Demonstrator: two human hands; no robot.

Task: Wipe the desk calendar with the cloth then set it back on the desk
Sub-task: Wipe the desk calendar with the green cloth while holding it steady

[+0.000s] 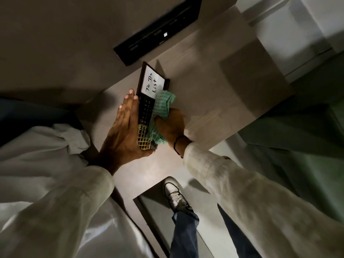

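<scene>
The calendar (147, 101) is a long dark frame held up over the worktop (214, 101), its face turned toward the camera. Its long axis runs from the near end, low in the left hand (122, 131), up and slightly right toward the black panel (158, 32) set in the worktop beyond it. The far end carries a white card lettered "To Do List", the writing running along the long axis. The middle part is dark with rows of small pale marks, too small to read. The near end has a gold grid (143, 136).

The left hand lies flat along the calendar's left edge, fingers (128, 103) straight and close together, pointing toward the card, with the heel of the hand under the gold grid. It grips the frame from that side; the thumb is hidden.

The right hand (172, 127) is on the other side of the calendar, curled around a bunched green checked cloth (160, 108). The cloth is pressed against the calendar's right edge and covers part of its face just below the card. A dark band circles the right wrist, and both sleeves are pale.

Below the calendar, past the worktop's near edge, a white shoe (175, 194) stands on the floor.
</scene>
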